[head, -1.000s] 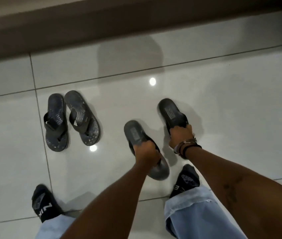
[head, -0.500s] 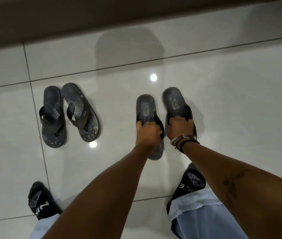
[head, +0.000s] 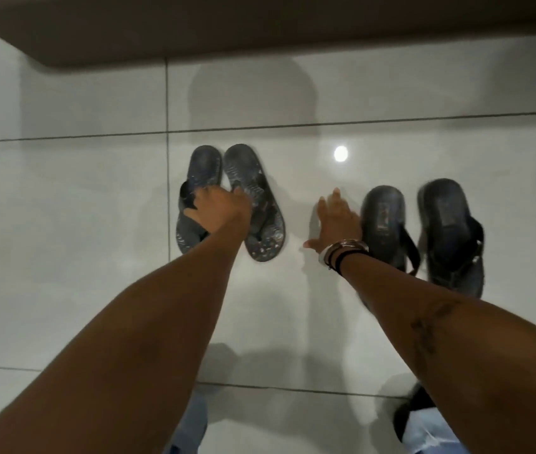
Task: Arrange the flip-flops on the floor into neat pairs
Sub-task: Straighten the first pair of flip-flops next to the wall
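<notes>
Two pairs of dark flip-flops lie on the pale tiled floor. The left pair is speckled: one flip-flop (head: 202,168) lies straight, while its partner (head: 261,244) is angled, with the toe ends touching. My left hand (head: 222,208) reaches over both, fingers curled onto the strap of the left one. The right pair is plain black, one flip-flop (head: 381,208) beside the other (head: 446,208), roughly parallel and a little apart. My right hand (head: 337,221), bracelets on the wrist, hovers with spread fingers over bare floor between the two pairs, holding nothing.
A dark ledge or wall base (head: 260,27) runs along the top of the view. A ceiling light reflects on the glossy tile (head: 341,154). My black-socked foot (head: 414,407) and blue trouser cuff (head: 430,434) are at the bottom right.
Both hands have let go of the black pair, which now lies side by side on the floor. My left hand has moved onto the speckled pair and my right hand has opened and swung left.
</notes>
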Action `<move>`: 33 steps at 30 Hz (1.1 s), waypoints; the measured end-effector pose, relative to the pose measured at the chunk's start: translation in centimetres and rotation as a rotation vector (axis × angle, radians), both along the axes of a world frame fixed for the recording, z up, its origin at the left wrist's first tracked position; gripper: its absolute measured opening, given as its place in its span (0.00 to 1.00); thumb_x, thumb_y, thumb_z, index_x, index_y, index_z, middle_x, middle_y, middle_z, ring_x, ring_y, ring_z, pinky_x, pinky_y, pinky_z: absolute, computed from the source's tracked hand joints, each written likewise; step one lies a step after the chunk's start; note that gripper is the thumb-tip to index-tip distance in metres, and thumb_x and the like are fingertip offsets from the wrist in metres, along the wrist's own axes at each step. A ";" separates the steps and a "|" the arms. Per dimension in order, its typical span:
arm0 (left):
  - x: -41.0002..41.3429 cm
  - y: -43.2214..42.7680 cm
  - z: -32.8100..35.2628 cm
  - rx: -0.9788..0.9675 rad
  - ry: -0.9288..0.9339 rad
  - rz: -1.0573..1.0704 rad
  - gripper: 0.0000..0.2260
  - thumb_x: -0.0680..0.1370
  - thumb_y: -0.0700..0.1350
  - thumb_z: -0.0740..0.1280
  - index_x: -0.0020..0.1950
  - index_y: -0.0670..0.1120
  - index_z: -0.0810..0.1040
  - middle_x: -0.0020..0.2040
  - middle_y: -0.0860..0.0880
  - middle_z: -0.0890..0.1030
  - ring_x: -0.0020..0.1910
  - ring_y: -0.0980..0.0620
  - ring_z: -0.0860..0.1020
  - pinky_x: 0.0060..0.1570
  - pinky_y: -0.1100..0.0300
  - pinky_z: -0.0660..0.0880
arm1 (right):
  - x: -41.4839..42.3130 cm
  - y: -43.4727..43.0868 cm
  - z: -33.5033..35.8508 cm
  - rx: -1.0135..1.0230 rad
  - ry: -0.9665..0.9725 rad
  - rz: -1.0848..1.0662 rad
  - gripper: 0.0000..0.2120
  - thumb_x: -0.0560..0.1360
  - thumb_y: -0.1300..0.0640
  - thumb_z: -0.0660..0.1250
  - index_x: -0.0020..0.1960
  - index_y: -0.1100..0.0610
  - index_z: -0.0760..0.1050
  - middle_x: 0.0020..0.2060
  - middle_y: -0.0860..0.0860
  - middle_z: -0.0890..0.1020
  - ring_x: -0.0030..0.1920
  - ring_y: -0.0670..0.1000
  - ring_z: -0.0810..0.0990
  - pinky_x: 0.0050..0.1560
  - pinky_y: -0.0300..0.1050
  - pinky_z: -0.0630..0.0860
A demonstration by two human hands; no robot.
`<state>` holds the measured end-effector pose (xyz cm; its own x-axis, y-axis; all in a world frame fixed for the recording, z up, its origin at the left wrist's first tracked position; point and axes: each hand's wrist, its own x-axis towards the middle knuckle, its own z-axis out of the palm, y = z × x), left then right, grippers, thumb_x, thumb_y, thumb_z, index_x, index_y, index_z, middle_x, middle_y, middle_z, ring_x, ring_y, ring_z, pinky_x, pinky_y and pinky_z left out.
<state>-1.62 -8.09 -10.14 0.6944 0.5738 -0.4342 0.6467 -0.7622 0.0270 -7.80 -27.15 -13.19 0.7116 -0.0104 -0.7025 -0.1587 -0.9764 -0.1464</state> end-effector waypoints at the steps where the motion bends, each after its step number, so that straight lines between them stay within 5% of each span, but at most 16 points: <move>1: 0.5 -1.2 0.0 -0.025 0.011 -0.032 0.25 0.76 0.59 0.63 0.62 0.40 0.78 0.64 0.41 0.77 0.65 0.40 0.74 0.73 0.40 0.53 | 0.1 -0.7 -0.2 -0.052 0.012 -0.023 0.52 0.69 0.39 0.72 0.79 0.55 0.42 0.78 0.60 0.39 0.78 0.60 0.45 0.77 0.57 0.52; 5: 3.0 0.8 -1.2 -0.080 0.012 -0.008 0.18 0.76 0.58 0.64 0.52 0.44 0.81 0.53 0.44 0.84 0.57 0.43 0.79 0.71 0.42 0.54 | 1.7 1.7 -1.2 -0.081 0.075 -0.089 0.54 0.68 0.38 0.73 0.79 0.55 0.42 0.78 0.61 0.41 0.78 0.60 0.46 0.76 0.58 0.54; 11: 2.1 5.8 -2.9 -0.090 0.042 0.035 0.23 0.75 0.64 0.63 0.51 0.45 0.79 0.49 0.45 0.84 0.55 0.43 0.80 0.70 0.43 0.56 | 0.7 5.7 -2.5 -0.141 0.116 -0.060 0.52 0.68 0.36 0.71 0.79 0.52 0.43 0.78 0.62 0.40 0.78 0.62 0.47 0.75 0.59 0.55; 17: 1.6 5.2 -3.9 -0.033 0.072 -0.130 0.15 0.81 0.55 0.60 0.43 0.46 0.75 0.45 0.45 0.84 0.48 0.42 0.82 0.66 0.44 0.59 | 0.7 7.0 -2.0 -0.138 0.114 -0.104 0.51 0.69 0.35 0.69 0.79 0.53 0.43 0.77 0.64 0.40 0.77 0.65 0.45 0.76 0.59 0.54; 25: 0.9 6.8 -3.9 -0.070 0.005 -0.117 0.08 0.78 0.46 0.64 0.50 0.43 0.79 0.48 0.42 0.84 0.50 0.41 0.81 0.62 0.48 0.64 | 1.3 6.7 -2.1 -0.181 0.150 -0.083 0.53 0.68 0.34 0.70 0.79 0.53 0.43 0.77 0.64 0.41 0.77 0.65 0.46 0.76 0.58 0.55; 33: 4.8 14.4 -1.9 -0.032 0.043 -0.102 0.08 0.78 0.50 0.65 0.47 0.46 0.77 0.47 0.43 0.83 0.51 0.40 0.80 0.63 0.46 0.63 | 2.9 7.6 -1.2 -0.143 0.246 -0.173 0.53 0.67 0.37 0.73 0.78 0.47 0.42 0.77 0.62 0.38 0.78 0.60 0.46 0.76 0.57 0.54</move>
